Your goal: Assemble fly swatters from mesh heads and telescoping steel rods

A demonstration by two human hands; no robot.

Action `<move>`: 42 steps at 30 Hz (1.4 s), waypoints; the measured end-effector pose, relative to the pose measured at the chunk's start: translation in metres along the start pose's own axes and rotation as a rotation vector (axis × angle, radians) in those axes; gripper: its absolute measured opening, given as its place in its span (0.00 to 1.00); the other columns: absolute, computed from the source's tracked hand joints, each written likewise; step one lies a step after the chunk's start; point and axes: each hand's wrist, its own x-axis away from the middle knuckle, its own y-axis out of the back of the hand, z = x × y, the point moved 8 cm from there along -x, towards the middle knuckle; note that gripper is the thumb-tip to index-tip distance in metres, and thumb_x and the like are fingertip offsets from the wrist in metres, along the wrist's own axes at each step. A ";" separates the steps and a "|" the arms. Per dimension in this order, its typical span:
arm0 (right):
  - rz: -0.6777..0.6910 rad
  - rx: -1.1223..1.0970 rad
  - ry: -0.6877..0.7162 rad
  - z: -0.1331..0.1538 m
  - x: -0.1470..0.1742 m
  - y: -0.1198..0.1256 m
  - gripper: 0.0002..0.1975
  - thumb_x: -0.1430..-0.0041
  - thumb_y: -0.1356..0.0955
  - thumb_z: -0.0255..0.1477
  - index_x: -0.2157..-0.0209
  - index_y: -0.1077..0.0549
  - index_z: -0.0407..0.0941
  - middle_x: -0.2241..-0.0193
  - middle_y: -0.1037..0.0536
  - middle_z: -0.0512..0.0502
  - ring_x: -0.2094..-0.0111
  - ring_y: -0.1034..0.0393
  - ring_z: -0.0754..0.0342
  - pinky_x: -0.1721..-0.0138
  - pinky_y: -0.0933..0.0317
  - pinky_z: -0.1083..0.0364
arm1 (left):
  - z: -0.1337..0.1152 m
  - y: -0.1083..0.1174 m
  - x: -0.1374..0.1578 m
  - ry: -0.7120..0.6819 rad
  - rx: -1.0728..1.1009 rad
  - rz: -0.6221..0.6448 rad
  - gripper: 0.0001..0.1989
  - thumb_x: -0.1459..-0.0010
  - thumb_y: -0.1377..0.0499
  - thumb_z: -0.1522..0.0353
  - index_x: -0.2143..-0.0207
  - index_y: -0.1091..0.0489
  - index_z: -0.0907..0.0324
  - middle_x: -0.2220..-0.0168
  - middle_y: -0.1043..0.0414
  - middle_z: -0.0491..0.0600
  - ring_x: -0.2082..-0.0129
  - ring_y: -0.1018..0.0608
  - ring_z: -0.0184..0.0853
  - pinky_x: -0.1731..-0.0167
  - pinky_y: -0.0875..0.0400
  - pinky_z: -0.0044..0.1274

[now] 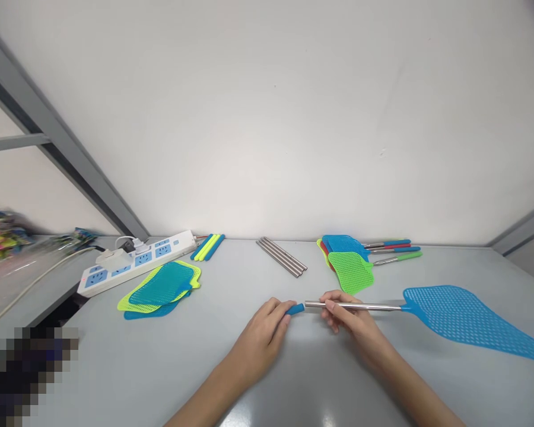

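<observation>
Head view, the only one. We note the left hand [267, 323] closed around a short blue handle [297, 309]; most of it is hidden under the fingers, with just its right end poking out. The right hand [347, 314] pinches a steel rod [378, 306] between thumb and fingers, a little in from the rod's left end. The rod's other end carries a blue mesh head [471, 320], out to the right.

The relation that counts, by our judgement: end faces end. The rod lies just right of the handle, its long axis running nearly level, left to right. The handle's axis tips up slightly toward the rod, so we read the two as close to one line, not quite. Whether the ends touch or a sliver of gap remains, we cannot tell. The left hand is nearer the handle, the right nearer the rod's free end.

Beyond the hands, on the table [231, 279], lie spare rods [282, 256], with spare handles [207, 247] further left.
</observation>
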 end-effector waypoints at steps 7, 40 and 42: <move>0.069 -0.015 -0.024 0.001 0.002 -0.007 0.10 0.51 0.34 0.35 0.72 0.30 0.42 0.78 0.30 0.47 0.77 0.40 0.58 0.77 0.47 0.58 | -0.002 0.001 0.001 -0.021 -0.024 0.019 0.16 0.40 0.59 0.67 0.52 0.39 0.53 0.65 0.38 0.48 0.65 0.32 0.31 0.62 0.36 0.25; 0.010 -0.043 -0.069 -0.008 -0.003 0.001 0.20 0.49 0.39 0.41 0.79 0.28 0.40 0.86 0.36 0.50 0.82 0.43 0.59 0.78 0.49 0.58 | -0.014 -0.017 0.008 -0.075 -0.150 0.169 0.16 0.39 0.62 0.66 0.57 0.39 0.54 0.67 0.35 0.47 0.68 0.31 0.31 0.67 0.37 0.22; 0.038 -0.031 -0.060 -0.009 -0.003 -0.003 0.20 0.49 0.39 0.42 0.79 0.29 0.40 0.87 0.36 0.50 0.83 0.42 0.58 0.78 0.48 0.58 | -0.015 -0.018 0.009 -0.078 -0.137 0.177 0.16 0.39 0.62 0.66 0.57 0.39 0.54 0.66 0.34 0.47 0.68 0.31 0.31 0.67 0.37 0.22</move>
